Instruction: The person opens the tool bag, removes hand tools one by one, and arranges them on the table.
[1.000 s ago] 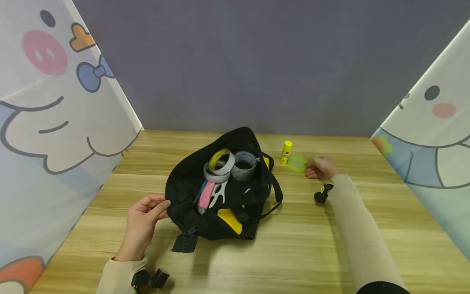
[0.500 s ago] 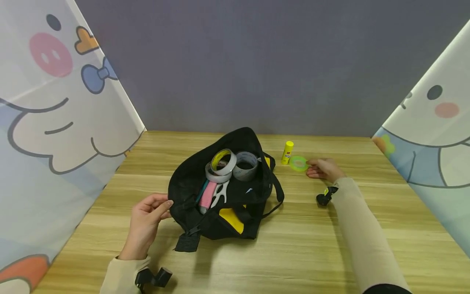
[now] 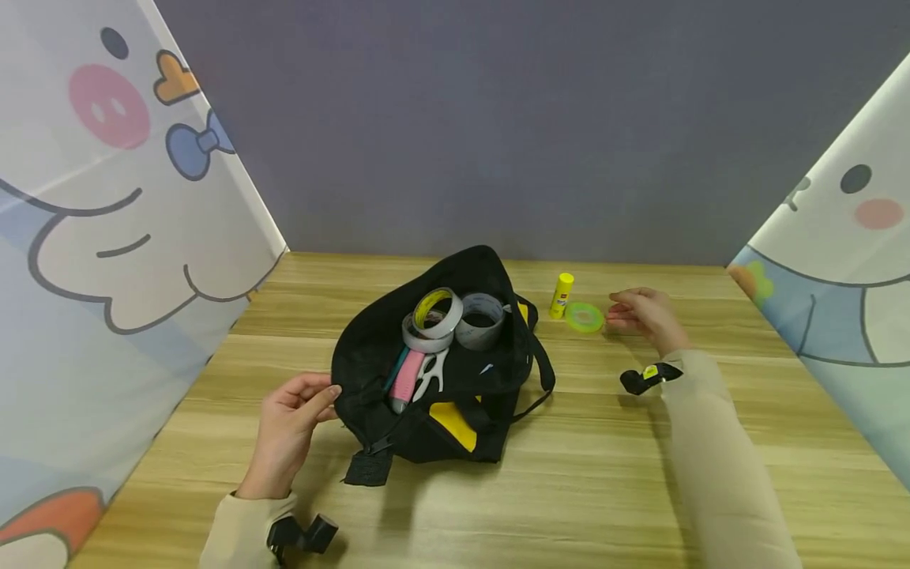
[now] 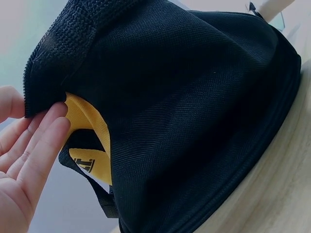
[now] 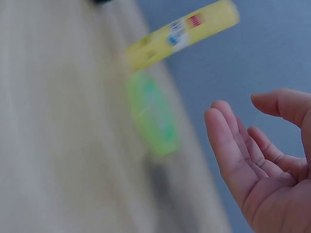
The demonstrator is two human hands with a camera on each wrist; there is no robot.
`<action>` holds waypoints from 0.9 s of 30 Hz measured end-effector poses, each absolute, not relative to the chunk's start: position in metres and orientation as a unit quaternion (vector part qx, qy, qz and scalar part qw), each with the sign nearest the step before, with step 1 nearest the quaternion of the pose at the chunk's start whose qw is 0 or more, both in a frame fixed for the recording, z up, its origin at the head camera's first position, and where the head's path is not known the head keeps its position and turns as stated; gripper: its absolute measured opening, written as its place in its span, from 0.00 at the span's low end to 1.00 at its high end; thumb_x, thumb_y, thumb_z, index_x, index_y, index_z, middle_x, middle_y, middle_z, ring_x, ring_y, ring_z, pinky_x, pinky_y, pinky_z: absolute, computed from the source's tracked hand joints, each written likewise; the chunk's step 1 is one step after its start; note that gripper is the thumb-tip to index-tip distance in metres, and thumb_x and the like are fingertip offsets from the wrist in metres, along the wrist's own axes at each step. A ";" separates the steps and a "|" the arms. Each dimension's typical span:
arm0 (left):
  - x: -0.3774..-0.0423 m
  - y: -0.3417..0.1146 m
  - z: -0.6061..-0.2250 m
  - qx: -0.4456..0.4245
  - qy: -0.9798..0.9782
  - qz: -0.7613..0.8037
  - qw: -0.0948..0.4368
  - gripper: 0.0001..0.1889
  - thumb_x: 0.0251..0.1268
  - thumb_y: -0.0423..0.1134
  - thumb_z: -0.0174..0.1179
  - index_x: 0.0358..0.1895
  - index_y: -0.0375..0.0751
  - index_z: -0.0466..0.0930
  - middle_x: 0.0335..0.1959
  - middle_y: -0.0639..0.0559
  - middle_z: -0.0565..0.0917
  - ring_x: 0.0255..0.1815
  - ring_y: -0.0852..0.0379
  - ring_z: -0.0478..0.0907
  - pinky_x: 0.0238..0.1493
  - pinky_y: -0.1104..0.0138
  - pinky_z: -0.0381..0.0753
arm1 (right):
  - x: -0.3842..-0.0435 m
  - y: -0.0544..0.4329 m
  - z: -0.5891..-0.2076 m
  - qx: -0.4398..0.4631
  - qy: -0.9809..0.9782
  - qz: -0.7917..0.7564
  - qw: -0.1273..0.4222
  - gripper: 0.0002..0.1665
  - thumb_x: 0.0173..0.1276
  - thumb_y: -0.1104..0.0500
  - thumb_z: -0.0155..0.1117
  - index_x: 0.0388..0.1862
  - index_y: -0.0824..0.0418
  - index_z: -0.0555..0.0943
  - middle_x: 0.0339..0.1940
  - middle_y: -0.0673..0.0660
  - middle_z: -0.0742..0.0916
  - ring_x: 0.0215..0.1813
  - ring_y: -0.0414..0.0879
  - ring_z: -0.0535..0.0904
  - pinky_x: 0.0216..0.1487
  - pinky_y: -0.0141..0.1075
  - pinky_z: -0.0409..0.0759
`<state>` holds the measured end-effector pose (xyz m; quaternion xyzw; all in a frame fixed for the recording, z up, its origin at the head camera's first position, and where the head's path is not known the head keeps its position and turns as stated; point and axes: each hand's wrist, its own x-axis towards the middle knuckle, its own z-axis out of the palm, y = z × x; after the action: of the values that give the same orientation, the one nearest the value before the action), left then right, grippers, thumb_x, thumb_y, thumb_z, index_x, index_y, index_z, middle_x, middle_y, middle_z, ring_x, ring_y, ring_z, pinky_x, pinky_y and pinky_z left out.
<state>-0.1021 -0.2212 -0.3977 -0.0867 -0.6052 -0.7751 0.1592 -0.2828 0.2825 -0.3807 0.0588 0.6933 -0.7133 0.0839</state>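
Observation:
A black bag (image 3: 362,348) with yellow patches stands unzipped on the table. My left hand (image 3: 291,427) pinches the left edge of its opening, thumb on the inner side; the left wrist view shows the fingers (image 4: 43,141) behind the zip edge. Inside lie rolls of tape (image 3: 479,320), a pink-handled utility knife (image 3: 407,378) and a white-handled tool (image 3: 430,373). Right of the bag, a yellow glue stick (image 3: 562,295) stands upright beside a flat green ring-shaped roll (image 3: 584,325). My right hand (image 3: 650,320) hovers just right of that roll, thumb and fingers apart, holding nothing.
The wooden table (image 3: 590,474) ends at a grey back panel (image 3: 498,142). Cartoon-printed panels flank it at left (image 3: 142,237) and right (image 3: 846,261). A bag strap (image 3: 543,371) loops out to the right.
My right hand has drawn back to the right from the green roll's edge, and its fingers have spread. The left hand keeps its hold on the bag. The head view has shifted slightly.

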 end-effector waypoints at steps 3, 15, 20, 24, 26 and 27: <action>-0.102 -0.221 -0.398 -0.086 -0.603 -0.776 0.162 0.18 0.61 0.13 0.54 0.34 0.38 0.86 0.28 0.51 0.86 0.26 0.62 0.81 0.25 0.71 0.85 | -0.281 0.278 -0.367 0.045 0.683 -0.727 0.060 0.10 0.75 0.62 0.58 0.48 0.67 0.72 0.27 0.55 0.84 0.29 0.43 0.86 0.37 0.32 0.86; -0.103 -0.221 -0.398 -0.085 -0.600 -0.779 0.159 0.18 0.61 0.13 0.54 0.34 0.38 0.86 0.28 0.51 0.86 0.27 0.62 0.81 0.25 0.71 0.85 | -0.270 0.237 -0.316 -0.026 0.655 -0.755 0.011 0.13 0.73 0.64 0.61 0.50 0.70 0.71 0.27 0.57 0.85 0.28 0.47 0.86 0.35 0.36 0.87; -0.104 -0.221 -0.398 -0.084 -0.599 -0.780 0.158 0.17 0.61 0.13 0.54 0.34 0.38 0.86 0.28 0.51 0.86 0.27 0.62 0.81 0.25 0.71 0.84 | -0.267 0.210 -0.296 -0.056 0.650 -0.758 0.007 0.11 0.71 0.65 0.63 0.47 0.69 0.74 0.26 0.57 0.86 0.28 0.47 0.86 0.34 0.37 0.87; -0.103 -0.221 -0.398 -0.085 -0.597 -0.781 0.160 0.18 0.61 0.12 0.54 0.34 0.38 0.86 0.28 0.51 0.86 0.27 0.61 0.81 0.25 0.71 0.84 | -0.270 0.187 -0.287 -0.076 0.653 -0.754 0.017 0.13 0.73 0.65 0.62 0.50 0.72 0.72 0.26 0.57 0.86 0.28 0.47 0.86 0.35 0.36 0.87; -0.104 -0.221 -0.398 -0.085 -0.598 -0.781 0.160 0.18 0.61 0.12 0.54 0.34 0.38 0.86 0.28 0.51 0.86 0.27 0.61 0.81 0.25 0.71 0.84 | -0.272 0.176 -0.283 -0.085 0.646 -0.758 0.020 0.13 0.72 0.65 0.62 0.50 0.72 0.72 0.26 0.57 0.86 0.27 0.47 0.86 0.35 0.36 0.87; -0.104 -0.220 -0.398 -0.084 -0.598 -0.781 0.159 0.17 0.61 0.12 0.54 0.34 0.38 0.86 0.28 0.51 0.86 0.27 0.61 0.81 0.25 0.71 0.84 | -0.273 0.170 -0.282 -0.089 0.644 -0.760 0.020 0.13 0.72 0.65 0.62 0.49 0.71 0.73 0.26 0.57 0.86 0.27 0.47 0.86 0.35 0.36 0.87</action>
<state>-0.1041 -0.2203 -0.3979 -0.0843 -0.5984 -0.7806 0.1595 -0.2734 0.1701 -0.2817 -0.0886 0.6436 -0.7600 0.0202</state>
